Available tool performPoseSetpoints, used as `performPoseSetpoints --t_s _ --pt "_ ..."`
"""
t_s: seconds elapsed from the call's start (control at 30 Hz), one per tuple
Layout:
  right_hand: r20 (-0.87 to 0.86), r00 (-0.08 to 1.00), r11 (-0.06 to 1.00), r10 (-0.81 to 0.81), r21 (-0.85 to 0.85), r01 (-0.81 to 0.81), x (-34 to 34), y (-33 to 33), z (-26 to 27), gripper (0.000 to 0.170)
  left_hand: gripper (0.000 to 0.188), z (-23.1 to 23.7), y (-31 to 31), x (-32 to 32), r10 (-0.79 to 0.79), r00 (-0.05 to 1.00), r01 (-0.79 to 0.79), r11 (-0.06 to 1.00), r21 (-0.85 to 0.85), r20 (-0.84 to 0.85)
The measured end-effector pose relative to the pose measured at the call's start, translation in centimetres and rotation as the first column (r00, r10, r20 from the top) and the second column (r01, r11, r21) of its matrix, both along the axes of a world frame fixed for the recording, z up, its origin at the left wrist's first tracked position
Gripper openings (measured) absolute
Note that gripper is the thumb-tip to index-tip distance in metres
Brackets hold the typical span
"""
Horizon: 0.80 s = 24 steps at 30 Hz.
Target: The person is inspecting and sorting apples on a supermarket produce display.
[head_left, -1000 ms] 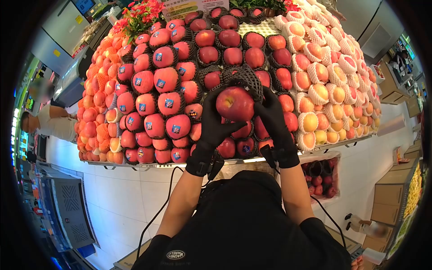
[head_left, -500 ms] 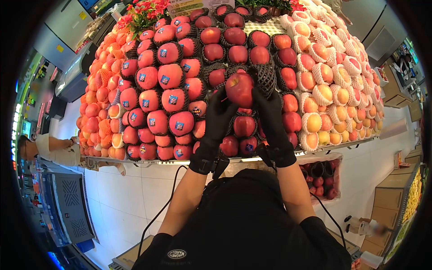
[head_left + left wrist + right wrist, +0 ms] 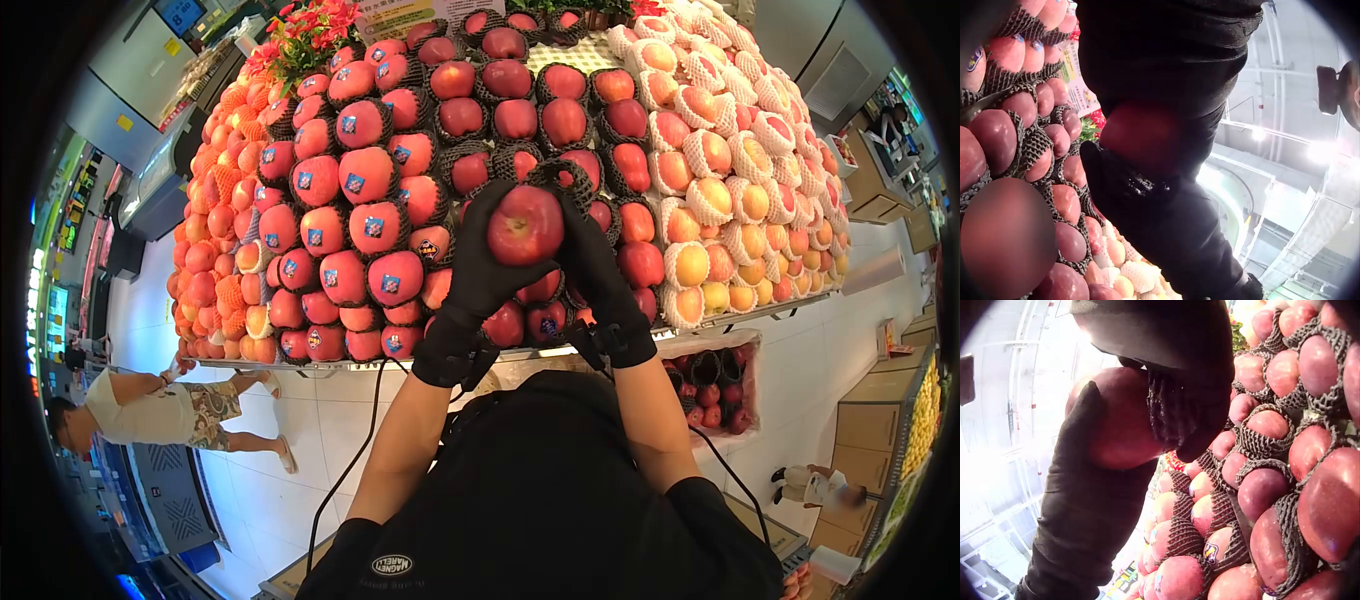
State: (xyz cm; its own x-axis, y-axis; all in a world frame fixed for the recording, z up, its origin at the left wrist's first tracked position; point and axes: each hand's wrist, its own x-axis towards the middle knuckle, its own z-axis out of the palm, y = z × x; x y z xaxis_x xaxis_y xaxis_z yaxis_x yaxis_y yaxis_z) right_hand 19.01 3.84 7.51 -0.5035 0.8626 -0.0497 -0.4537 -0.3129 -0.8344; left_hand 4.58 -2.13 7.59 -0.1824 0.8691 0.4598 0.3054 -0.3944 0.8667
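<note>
In the head view my black-gloved left hand (image 3: 472, 262) grips a red apple (image 3: 525, 226), its thumb along the near side. My right hand (image 3: 592, 255), also gloved in black, is against the apple's right side. It holds a black foam net sleeve (image 3: 568, 178), which shows just beyond the apple's upper right. In the right wrist view the net (image 3: 1163, 409) is bunched against the apple (image 3: 1119, 425), under the fingers of my right hand. Seen from the left wrist, the apple (image 3: 1138, 132) is dark and partly covered by both hands.
Rows of red apples (image 3: 365, 175) in black nets fill the sloping display beneath my hands. Paler fruit in white nets (image 3: 715, 155) is piled at right, orange-netted fruit (image 3: 210, 255) at left. A box of apples (image 3: 712, 392) sits below the front edge. A person (image 3: 150, 408) stands at left.
The apple tilted away and moved right, then came back with its stem end towards me. The net swung out to the right, then back behind the apple. The person at left stepped further into view.
</note>
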Motion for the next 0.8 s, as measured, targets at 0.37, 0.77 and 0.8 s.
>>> performPoseSetpoints --t_s 0.37,0.77,0.8 --pt "-0.005 1.0 0.999 -0.012 0.039 0.012 0.2 1.6 -3.5 0.035 0.074 -0.7 0.3 -0.9 -0.013 0.986 0.015 1.0 -0.011 0.167" --pt "0.151 0.983 0.992 0.108 0.044 -0.116 0.2 1.5 -3.6 0.045 0.051 -2.9 0.4 -1.7 -0.113 0.238 0.48 0.877 -0.016 0.965" --pt "0.164 0.982 0.993 0.097 0.055 -0.107 0.3 1.4 -3.2 0.046 0.054 -2.8 0.4 -1.9 -0.075 0.393 0.451 0.884 -0.121 0.916"
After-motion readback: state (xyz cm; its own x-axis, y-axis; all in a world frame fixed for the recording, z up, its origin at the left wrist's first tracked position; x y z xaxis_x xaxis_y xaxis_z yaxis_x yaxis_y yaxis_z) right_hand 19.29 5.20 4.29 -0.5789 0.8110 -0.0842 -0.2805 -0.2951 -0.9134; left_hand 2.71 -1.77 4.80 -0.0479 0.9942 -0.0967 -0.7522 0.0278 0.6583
